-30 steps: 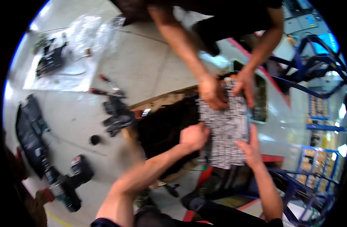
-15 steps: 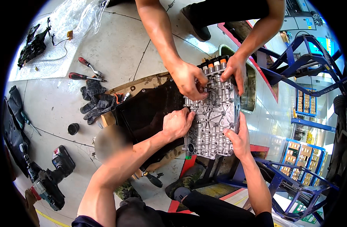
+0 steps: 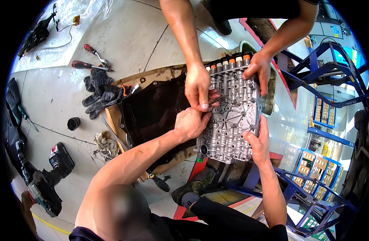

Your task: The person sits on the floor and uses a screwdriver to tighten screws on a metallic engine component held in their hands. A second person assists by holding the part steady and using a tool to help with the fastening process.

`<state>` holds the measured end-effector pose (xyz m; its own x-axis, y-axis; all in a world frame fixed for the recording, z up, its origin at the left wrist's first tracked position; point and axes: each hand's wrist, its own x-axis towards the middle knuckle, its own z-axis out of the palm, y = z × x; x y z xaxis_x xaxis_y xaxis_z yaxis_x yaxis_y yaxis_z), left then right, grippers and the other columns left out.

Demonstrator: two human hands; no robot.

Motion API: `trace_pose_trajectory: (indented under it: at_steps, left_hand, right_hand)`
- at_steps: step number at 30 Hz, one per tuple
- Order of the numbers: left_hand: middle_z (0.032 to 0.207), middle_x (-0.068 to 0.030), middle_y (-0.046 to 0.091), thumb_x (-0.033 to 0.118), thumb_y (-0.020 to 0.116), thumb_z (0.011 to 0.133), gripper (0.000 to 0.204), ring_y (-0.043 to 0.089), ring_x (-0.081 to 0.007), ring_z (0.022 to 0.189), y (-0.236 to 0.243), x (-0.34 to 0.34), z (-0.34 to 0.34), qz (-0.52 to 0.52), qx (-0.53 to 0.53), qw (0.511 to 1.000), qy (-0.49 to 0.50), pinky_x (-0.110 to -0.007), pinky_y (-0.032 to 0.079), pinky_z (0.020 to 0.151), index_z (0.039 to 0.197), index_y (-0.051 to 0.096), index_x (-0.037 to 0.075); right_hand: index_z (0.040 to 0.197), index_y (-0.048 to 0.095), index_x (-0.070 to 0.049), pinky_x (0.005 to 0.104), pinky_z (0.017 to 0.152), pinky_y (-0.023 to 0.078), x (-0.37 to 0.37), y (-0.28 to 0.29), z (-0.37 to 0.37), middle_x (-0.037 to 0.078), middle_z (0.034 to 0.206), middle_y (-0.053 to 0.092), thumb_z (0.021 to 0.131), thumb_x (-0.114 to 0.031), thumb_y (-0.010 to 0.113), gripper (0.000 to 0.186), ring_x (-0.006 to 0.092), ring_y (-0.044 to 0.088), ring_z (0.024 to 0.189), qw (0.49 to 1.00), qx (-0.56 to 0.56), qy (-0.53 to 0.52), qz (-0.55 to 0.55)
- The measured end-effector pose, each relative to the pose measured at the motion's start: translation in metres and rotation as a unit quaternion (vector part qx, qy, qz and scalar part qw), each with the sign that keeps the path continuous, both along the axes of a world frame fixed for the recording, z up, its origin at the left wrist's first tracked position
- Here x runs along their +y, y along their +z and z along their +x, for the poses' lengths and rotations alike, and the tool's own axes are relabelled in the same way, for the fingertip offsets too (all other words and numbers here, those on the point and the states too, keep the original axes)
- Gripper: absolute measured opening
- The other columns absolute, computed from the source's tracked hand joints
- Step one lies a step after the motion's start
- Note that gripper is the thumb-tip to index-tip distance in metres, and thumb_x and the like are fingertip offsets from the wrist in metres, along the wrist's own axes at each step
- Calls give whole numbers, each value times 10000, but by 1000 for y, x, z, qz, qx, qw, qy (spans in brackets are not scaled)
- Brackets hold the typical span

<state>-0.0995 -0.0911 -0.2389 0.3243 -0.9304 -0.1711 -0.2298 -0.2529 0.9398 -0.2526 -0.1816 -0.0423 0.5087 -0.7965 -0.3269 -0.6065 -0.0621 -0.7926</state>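
A silver transmission valve body (image 3: 228, 120) is held tilted between two people, its ribbed, channelled face up and a row of orange and white-capped solenoids along its far edge. My left hand (image 3: 191, 124) has its fingers curled at the left edge. On the right edge, my right hand (image 3: 259, 140) grips with the thumb on top and the fingers hidden beneath. Opposite me, a co-worker's hand (image 3: 199, 86) reaches over the upper left of the face, near a thin dark piece I cannot make out. The co-worker's other hand (image 3: 257, 70) holds the upper right corner.
A black pan (image 3: 156, 106) lies on brown board beneath and left. On the floor are grey work gloves (image 3: 98, 92), red-handled tools (image 3: 90, 64), a black cap (image 3: 74, 123), a crumpled rag (image 3: 106, 144) and a cordless impact wrench (image 3: 51, 182). A blue metal frame (image 3: 329, 80) stands right.
The co-worker's hand over the face has shifted nearer my left hand, its fingers now pointing down. My two hands keep their holds. The whole view has shifted slightly.
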Motion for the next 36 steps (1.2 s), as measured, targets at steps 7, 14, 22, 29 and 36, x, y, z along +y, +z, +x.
trace_pose_trajectory:
  at_steps: [7, 14, 22, 29, 36]
  left_hand:
    - [1008, -212, 763, 362, 601, 983, 346, 731, -416, 981, -14, -2, 0, -18, 54, 998, -38, -496, 586, 875, 1139, 722, 78]
    - [1018, -245, 755, 390, 634, 941, 417, 721, -449, 998, -9, 0, 9, 12, 33, 998, -60, -529, 574, 895, 1158, 693, 39]
    - [977, -239, 756, 407, 588, 1002, 397, 726, -435, 974, 6, 0, 15, 42, 47, 997, -43, -532, 574, 878, 1095, 708, 40]
    - [998, -241, 758, 393, 615, 1017, 386, 728, -425, 986, 13, 0, 12, 48, 38, 997, -38, -519, 574, 886, 1113, 710, 32]
    - [1013, -220, 763, 380, 622, 1019, 370, 726, -425, 992, 15, -2, 5, 38, 49, 998, -31, -516, 571, 892, 1096, 710, 30]
  right_hand:
    - [1525, 391, 45, 343, 1074, 449, 3, 0, 3, 125, 1349, 603, 895, -104, 672, 706, 178, 592, 1182, 1000, -4, -9, 3]
    - [1536, 380, 42, 343, 1064, 457, 4, 1, 3, 132, 1358, 602, 902, -107, 674, 714, 181, 594, 1188, 1000, 1, -7, 2]
    - [1514, 398, 22, 291, 976, 466, 3, -2, 1, 71, 1254, 605, 949, -140, 649, 639, 120, 569, 1075, 999, -21, -33, 21]
    - [1508, 401, 22, 321, 1009, 473, 3, 1, 0, 96, 1301, 610, 954, -106, 620, 610, 144, 588, 1127, 999, -32, -19, 19]
    - [1543, 372, 13, 325, 1058, 456, 3, 2, -10, 112, 1369, 580, 1018, -150, 600, 595, 173, 580, 1202, 994, -71, -42, 67]
